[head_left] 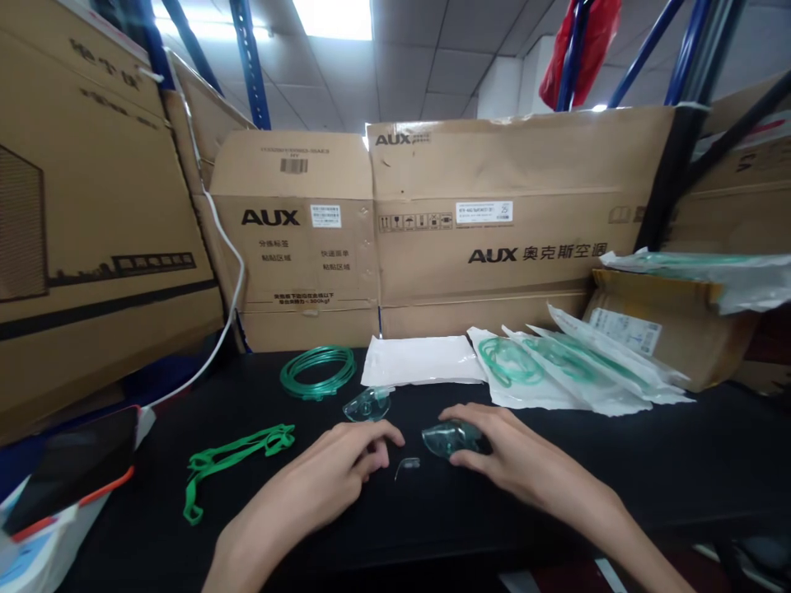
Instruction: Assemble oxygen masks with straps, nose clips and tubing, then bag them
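Note:
My right hand [494, 441] is closed around a clear greenish oxygen mask [440, 439], thumb below and fingers above, just over the black tabletop. My left hand [355, 457] hovers or rests to the left, index finger stretched out and the others loosely curled, with nothing visible in it. Between the hands lies a small clear plastic piece with a thin curved strip [409, 464]. A second clear mask [367, 405] sits just beyond my left hand. Behind it, to the left, is a coil of green tubing [318, 371].
A green elastic strap [238, 457] lies at left, near a tablet-like device [80, 465] with a white cable. Along the back are a white packet [423, 361] and several bagged tubing sets [556, 366]. An open carton [673, 329] stands right; cardboard panels [482, 214] wall the back.

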The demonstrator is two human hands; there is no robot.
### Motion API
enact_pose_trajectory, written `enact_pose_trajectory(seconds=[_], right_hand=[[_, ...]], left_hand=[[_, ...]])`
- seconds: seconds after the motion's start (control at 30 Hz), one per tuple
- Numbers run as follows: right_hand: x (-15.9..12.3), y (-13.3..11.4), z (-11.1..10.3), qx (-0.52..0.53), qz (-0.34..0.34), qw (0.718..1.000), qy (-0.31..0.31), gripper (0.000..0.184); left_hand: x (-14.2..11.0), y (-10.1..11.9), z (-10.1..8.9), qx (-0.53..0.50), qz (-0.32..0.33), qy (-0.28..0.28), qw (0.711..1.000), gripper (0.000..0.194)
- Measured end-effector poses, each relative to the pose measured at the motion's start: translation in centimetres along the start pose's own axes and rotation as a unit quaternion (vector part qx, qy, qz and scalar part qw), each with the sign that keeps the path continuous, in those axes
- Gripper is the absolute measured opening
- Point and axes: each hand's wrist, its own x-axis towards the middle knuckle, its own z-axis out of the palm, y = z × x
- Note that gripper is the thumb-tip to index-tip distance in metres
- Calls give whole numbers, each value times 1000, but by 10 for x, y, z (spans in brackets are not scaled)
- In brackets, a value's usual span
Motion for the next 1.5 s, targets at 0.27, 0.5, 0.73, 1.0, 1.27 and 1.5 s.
enact_pose_trajectory(seconds=[0.27, 0.5, 0.73, 1.0, 1.27, 1.5], right_hand=[[-4, 3, -5, -14, 21, 1000, -10, 48], [-3, 2, -3, -22, -12, 1000, -10, 41], [-5, -5, -6, -3, -16, 1000, -25, 45], [-4, -6, -4, -11, -16, 1000, -20, 43], [-2, -8, 0, -14, -2, 1000, -19, 44], [-1, -7, 2, 0, 11, 1000, -26, 45]], left_hand=[[9, 11, 2, -25, 52, -69, 996, 19], [16, 15, 8, -10, 102, -13, 995, 18], [15, 28, 10, 3, 144, 22, 989, 20], [18, 27, 16, 10, 151, 28, 988, 18], [19, 30, 19, 0, 138, 46, 989, 13], [13, 28, 21, -12, 64, 67, 996, 27]])
